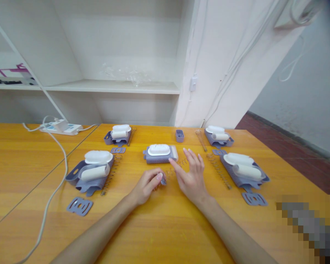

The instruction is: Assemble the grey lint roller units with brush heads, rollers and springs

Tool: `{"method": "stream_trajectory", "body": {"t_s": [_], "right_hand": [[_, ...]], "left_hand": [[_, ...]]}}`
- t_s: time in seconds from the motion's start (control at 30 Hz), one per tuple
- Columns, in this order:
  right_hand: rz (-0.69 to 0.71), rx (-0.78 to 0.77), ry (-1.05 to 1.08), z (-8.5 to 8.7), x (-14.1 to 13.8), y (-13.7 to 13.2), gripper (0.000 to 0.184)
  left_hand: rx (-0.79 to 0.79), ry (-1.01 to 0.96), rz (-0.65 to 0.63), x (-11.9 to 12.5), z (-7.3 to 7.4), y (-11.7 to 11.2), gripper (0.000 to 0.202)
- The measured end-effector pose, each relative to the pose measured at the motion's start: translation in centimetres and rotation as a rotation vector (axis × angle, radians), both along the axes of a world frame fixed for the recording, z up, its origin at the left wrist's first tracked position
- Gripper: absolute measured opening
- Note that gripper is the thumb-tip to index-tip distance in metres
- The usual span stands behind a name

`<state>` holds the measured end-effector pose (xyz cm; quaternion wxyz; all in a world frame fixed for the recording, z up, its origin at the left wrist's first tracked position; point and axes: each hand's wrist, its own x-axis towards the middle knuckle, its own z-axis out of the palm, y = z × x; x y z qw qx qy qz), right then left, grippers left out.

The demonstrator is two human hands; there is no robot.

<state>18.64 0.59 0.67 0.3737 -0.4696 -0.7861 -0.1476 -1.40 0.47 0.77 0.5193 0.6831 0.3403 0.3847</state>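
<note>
My left hand (147, 185) rests on the wooden table (159, 227), fingers curled in a pinch on a small grey plastic piece (163, 180). My right hand (191, 174) lies just beside it, fingers stretched flat over a long metal spring (177, 167). Directly behind both hands sits a grey and white plastic assembly (160, 153) with a white oval top and a white roller.
Several similar grey and white part sets (92, 170) (243, 168) (118, 135) (218, 136) lie around, with springs (218, 170), flat grey plates (79, 206) (254, 198) and a small grey cup (179, 135). A white power strip (61, 127) and its cable cross the left side.
</note>
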Motion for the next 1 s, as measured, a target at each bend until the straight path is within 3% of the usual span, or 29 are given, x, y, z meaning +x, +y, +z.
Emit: {"method": "stream_trajectory", "body": {"t_s": [0.17,0.3,0.5,0.63,0.73,0.83,1.0], "right_hand": [[0.102,-0.025,-0.059,0.1,0.6,0.3,0.033],[0.038,-0.085,0.212,-0.3,1.0,0.9,0.021],[-0.058,-0.235,0.628,-0.8,1.1,2.5,0.021],[-0.078,-0.353,0.759,-0.4,1.3,4.3,0.036],[-0.133,-0.374,0.764,0.1,1.8,6.3,0.053],[-0.256,-0.34,0.681,0.1,2.3,8.3,0.046],[-0.192,-0.355,0.604,-0.8,2.4,10.8,0.038]], "left_hand": [[0.003,-0.053,0.012,-0.1,-0.4,0.1,0.05],[-0.034,-0.095,0.092,-0.1,-0.7,0.3,0.05],[-0.024,0.072,0.155,0.5,0.0,0.2,0.034],[0.135,0.255,0.21,0.8,-0.3,-0.1,0.03],[0.358,0.488,0.164,1.0,-0.5,-0.6,0.025],[0.558,0.703,0.056,1.2,-0.4,-1.1,0.023],[0.604,0.829,0.047,1.3,-0.2,-1.2,0.023]]}}
